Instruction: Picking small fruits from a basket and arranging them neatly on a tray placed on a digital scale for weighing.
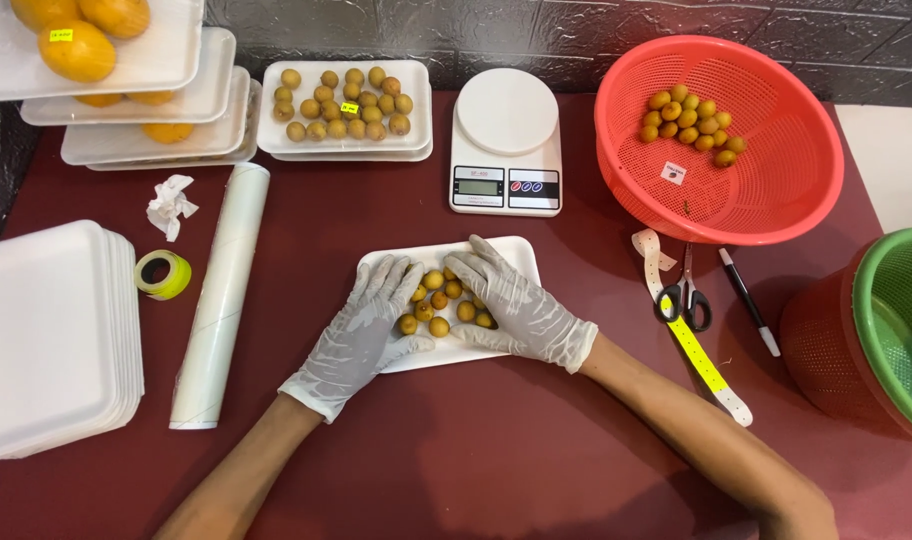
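Two gloved hands, as I view them, lie flat and spread over small yellow-brown fruits (pixel 438 300) on a white foam tray (pixel 516 255) at table centre: left hand (pixel 366 325), right hand (pixel 511 300). Bare maroon table (pixel 476 450) lies open toward me; scissors (pixel 686 295) sit near the tray's right edge.

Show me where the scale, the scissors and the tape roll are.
scale (pixel 507 110), head view, on its round white platform.
scissors (pixel 687 296), head view, at the pivot above the black handles.
tape roll (pixel 162 275), head view, on its yellow ring.

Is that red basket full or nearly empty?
Nearly empty: the red basket holds only a small cluster of fruits.
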